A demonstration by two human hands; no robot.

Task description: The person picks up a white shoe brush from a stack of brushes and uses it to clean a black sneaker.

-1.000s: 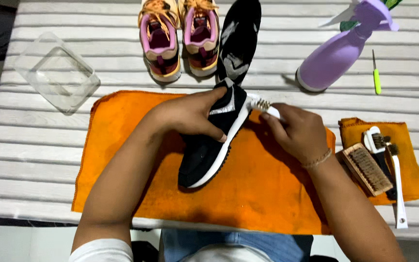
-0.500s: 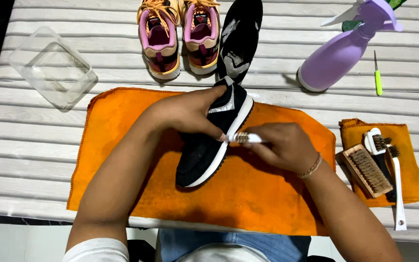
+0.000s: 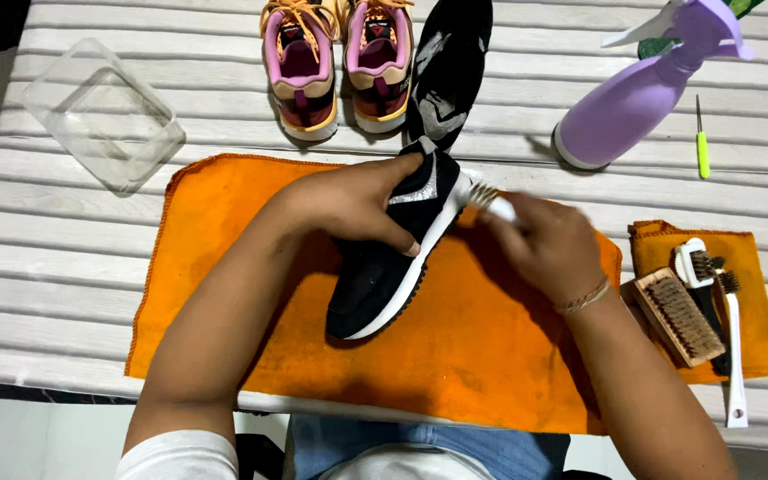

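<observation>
A black sneaker with a white sole lies tilted on a large orange cloth. My left hand grips the sneaker's upper part from the left. My right hand holds a small white brush whose bristles touch the white sole edge near the heel. The brush and right hand are motion-blurred.
Behind the cloth stand a pink-and-orange pair of sneakers and a second black sneaker. A clear plastic tub sits at left, a purple spray bottle and a green tool at right. More brushes rest on a small orange cloth.
My right hand with the brush went down to mid-sole half a second ago and is now back up at the heel end. My left hand keeps hold of the sneaker.
</observation>
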